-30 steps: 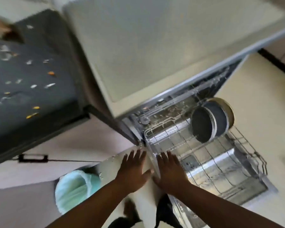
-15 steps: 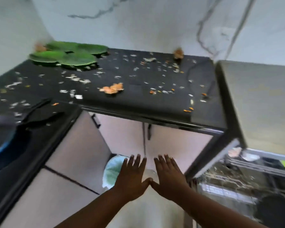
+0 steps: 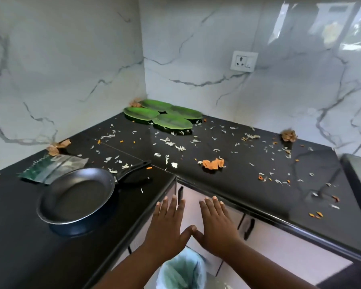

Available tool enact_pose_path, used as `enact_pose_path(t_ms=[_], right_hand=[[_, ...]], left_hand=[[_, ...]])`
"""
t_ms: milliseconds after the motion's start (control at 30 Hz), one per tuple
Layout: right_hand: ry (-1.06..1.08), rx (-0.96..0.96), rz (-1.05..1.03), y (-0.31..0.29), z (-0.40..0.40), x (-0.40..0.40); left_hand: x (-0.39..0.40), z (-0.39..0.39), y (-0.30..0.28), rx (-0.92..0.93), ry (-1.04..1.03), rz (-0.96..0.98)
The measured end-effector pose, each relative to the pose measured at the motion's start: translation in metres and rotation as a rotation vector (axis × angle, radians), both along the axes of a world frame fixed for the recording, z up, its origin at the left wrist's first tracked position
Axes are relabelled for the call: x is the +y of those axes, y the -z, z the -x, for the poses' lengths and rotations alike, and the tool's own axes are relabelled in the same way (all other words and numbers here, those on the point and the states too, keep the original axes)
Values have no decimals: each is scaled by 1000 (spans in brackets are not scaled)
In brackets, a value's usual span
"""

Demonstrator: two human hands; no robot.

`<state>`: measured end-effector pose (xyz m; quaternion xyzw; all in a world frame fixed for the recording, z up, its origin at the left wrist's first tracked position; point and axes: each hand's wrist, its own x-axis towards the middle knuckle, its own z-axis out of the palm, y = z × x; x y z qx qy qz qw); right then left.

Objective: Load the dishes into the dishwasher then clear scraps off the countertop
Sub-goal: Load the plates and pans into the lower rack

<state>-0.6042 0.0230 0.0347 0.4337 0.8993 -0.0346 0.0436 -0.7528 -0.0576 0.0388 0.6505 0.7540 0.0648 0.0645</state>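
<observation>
While both hands, left [image 3: 168, 230] and right [image 3: 216, 227], hover flat, empty, thumbs touching, scraps [image 3: 213, 163] litter the counter [image 3: 248, 180]; plates [image 3: 163, 114] fill its back corner.

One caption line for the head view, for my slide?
Open hands hover before scrap-strewn black countertop, frying pan and green plates.

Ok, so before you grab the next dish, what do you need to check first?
1. Both hands free: left hand and right hand are flat and hold nothing. Ok.
2. Dishes left to load: frying pan and green leaf plates sit on the countertop. Not ok.
3. Pan near the hands: beside the left one. Ok.
4. Scraps cleared: bits lie all over, and an orange peel. Not ok.
5. Bin ready below: lined and open. Ok.
6. Dishwasher open: out of view. Cannot tell.
</observation>
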Motion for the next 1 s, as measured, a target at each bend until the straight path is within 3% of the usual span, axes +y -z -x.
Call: enact_pose_path(t_ms=[133,400,667,1000], right_hand=[[27,37,6,-15,19,39],[-32,338,-23,-42,54,149],[-116,355,13,-68,96,255],[-107,391,57,-75,162,296]], left_hand=[[34,17,-13,15,-49,-56],[142,47,-38,6,-129,-131],[215,88,-70,-50,-348,-160],[261,182,-80,-198,-451,-188]])
